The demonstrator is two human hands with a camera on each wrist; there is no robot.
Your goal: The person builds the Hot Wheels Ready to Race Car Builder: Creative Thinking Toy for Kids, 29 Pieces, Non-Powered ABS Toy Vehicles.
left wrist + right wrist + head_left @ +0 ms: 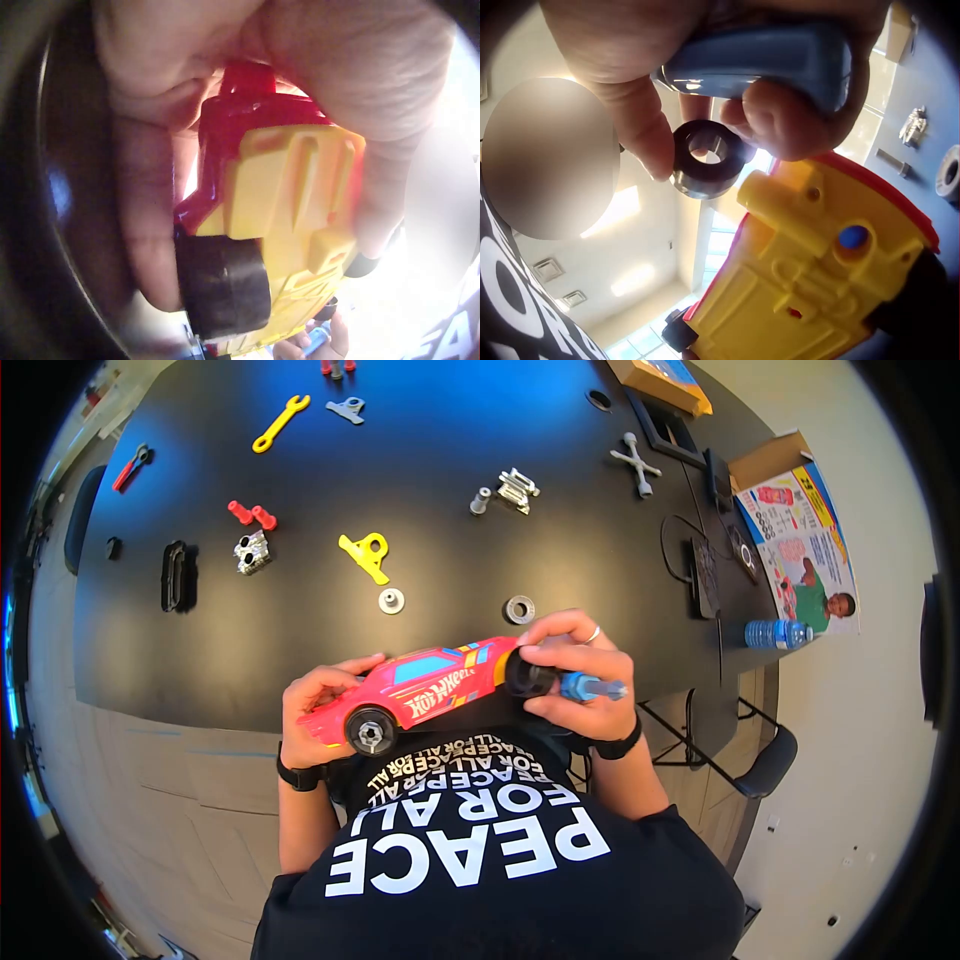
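Note:
A red Hot Wheels toy car (425,682) is held up over the table's near edge, in front of the person's chest. Around its tail end curls my left hand (318,695), fingers on one side and thumb on the other. The left wrist view shows the car's yellow underside (292,202) and a black wheel (225,285) by the fingers. At the car's other end, my right hand (590,675) pinches a loose black wheel (705,186) between thumb and fingertips. That same hand grips a blue-handled screwdriver (592,687) against its palm.
Across the black table lie a yellow wrench (282,423), a yellow holed part (366,556), a grey flanged piece (391,600), chrome engine parts (518,490) and a grey cross wrench (636,464). A printed box (800,550) and water bottle (777,634) are at the right edge.

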